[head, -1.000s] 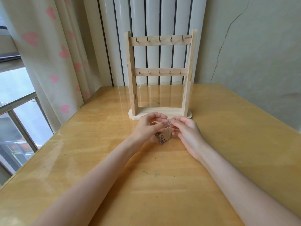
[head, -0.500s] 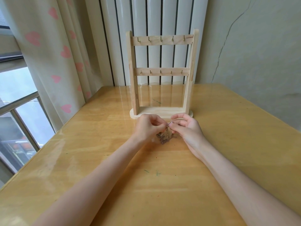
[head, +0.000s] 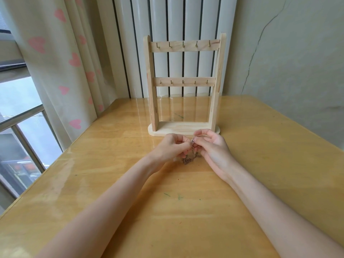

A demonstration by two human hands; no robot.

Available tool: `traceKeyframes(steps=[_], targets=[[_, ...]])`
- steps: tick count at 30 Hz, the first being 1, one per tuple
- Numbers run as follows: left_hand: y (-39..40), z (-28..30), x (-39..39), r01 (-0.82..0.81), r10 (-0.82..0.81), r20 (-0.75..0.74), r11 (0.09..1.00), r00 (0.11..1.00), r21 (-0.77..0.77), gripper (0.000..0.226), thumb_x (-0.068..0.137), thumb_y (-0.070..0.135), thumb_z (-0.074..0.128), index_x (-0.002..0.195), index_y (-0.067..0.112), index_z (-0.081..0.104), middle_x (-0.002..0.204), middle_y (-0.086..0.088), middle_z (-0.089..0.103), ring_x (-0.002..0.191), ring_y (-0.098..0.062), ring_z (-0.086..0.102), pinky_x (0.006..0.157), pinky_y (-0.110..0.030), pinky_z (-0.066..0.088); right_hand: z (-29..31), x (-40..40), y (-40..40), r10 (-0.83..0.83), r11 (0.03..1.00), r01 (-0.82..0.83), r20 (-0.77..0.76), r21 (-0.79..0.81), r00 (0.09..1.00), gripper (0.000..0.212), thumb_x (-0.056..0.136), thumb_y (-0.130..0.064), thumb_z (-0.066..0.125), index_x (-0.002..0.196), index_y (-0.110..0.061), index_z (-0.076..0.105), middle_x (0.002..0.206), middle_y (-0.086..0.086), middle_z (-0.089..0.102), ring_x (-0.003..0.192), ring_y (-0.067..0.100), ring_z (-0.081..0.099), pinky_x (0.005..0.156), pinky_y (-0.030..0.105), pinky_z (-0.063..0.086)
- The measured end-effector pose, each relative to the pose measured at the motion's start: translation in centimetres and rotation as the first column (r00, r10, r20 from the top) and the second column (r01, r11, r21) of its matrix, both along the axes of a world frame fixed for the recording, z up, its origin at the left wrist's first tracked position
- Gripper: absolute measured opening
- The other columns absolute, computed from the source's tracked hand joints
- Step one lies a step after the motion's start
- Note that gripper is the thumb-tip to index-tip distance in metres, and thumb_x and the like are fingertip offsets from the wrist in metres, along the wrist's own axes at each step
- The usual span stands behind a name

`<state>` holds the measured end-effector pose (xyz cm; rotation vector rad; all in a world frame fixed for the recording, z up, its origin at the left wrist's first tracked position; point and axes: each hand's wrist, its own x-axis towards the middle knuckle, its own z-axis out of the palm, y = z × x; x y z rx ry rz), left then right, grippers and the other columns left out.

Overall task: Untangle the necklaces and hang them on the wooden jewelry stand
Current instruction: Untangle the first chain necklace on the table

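Observation:
A small tangle of brownish chain necklaces point(head: 188, 159) hangs between my two hands just above the table, its lower end touching the wood. My left hand point(head: 172, 147) pinches the chain from the left with curled fingers. Facing it, my right hand point(head: 212, 146) pinches the same bunch at a small bead near the top. Directly behind my hands stands the wooden jewelry stand point(head: 183, 86), with two crossbars of small brass hooks, all bare. Much of the tangle is hidden by my fingers.
The glossy wooden table point(head: 111, 174) runs to a window and a heart-patterned curtain point(head: 61, 67) on the left. A white ribbed radiator point(head: 178, 19) and a cracked wall point(head: 288, 53) stand behind the stand.
My hands have lifted slightly and drawn the chain up, so the tangle hangs longer beneath my fingers. The stand has not moved.

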<state>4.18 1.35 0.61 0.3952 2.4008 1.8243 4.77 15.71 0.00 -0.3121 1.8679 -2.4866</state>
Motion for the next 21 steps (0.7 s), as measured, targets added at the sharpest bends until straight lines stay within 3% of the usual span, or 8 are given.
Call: traceKeyframes(steps=[4, 8, 13, 17, 21], targets=[[0.11, 0.14, -0.07, -0.037, 0.038, -0.024, 0.999, 0.999, 0.023, 0.005, 0.077, 0.015, 0.059, 0.073, 0.014, 0.057, 0.065, 0.003, 0.058, 0.061, -0.009, 0.054, 0.07, -0.039, 0.041, 0.16, -0.09, 0.11, 0.059, 0.994, -0.054, 0.053, -0.091, 0.997, 0.018, 0.086, 0.009, 0.051, 0.088, -0.008, 0.054, 0.063, 0.002, 0.061, 0.065, 0.015, 0.052, 0.066, 0.027, 0.043], [-0.4, 0.32, -0.34, -0.134, 0.134, 0.015, 0.965, 0.991, 0.225, 0.019, 0.086, 0.002, 0.054, 0.07, 0.012, 0.05, 0.071, -0.003, 0.054, 0.062, -0.007, 0.054, 0.063, -0.02, 0.05, 0.12, 0.21, -0.08, 0.092, 0.99, -0.096, 0.035, 0.108, 0.995, 0.018, 0.084, 0.013, 0.05, 0.089, -0.003, 0.056, 0.065, 0.004, 0.055, 0.059, 0.012, 0.047, 0.057, 0.021, 0.041], [-0.82, 0.36, -0.36, -0.102, 0.099, 0.025, 0.957, 0.995, 0.272, 0.016, 0.089, 0.002, 0.056, 0.076, 0.011, 0.053, 0.074, -0.004, 0.062, 0.062, -0.011, 0.051, 0.063, -0.019, 0.047, -0.06, 0.01, 0.04, 0.016, 0.978, -0.014, -0.01, 0.207, 1.0, 0.018, 0.086, 0.008, 0.051, 0.086, -0.004, 0.064, 0.067, 0.004, 0.051, 0.063, 0.011, 0.045, 0.061, 0.022, 0.04], [-0.55, 0.4, -0.37, -0.111, 0.126, -0.051, 0.967, 0.991, 0.231, 0.01, 0.089, 0.009, 0.06, 0.08, 0.011, 0.055, 0.07, -0.001, 0.059, 0.059, -0.007, 0.057, 0.065, -0.022, 0.046, -0.02, 0.12, 0.25, 0.075, 0.993, -0.077, 0.022, 0.088, 0.997, 0.012, 0.091, -0.008, 0.054, 0.087, -0.002, 0.064, 0.069, 0.005, 0.055, 0.067, 0.012, 0.05, 0.062, 0.023, 0.042], [-0.14, 0.43, -0.07, -0.118, 0.133, -0.14, 0.986, 0.981, 0.114, 0.008, 0.088, 0.011, 0.061, 0.081, 0.01, 0.057, 0.073, -0.003, 0.058, 0.057, -0.004, 0.056, 0.058, -0.016, 0.048, -0.04, 0.37, 0.26, 0.116, 0.978, -0.118, 0.022, 0.173, 0.993, 0.01, 0.087, -0.014, 0.06, 0.088, -0.006, 0.066, 0.074, 0.003, 0.063, 0.066, 0.008, 0.054, 0.063, 0.021, 0.044]])
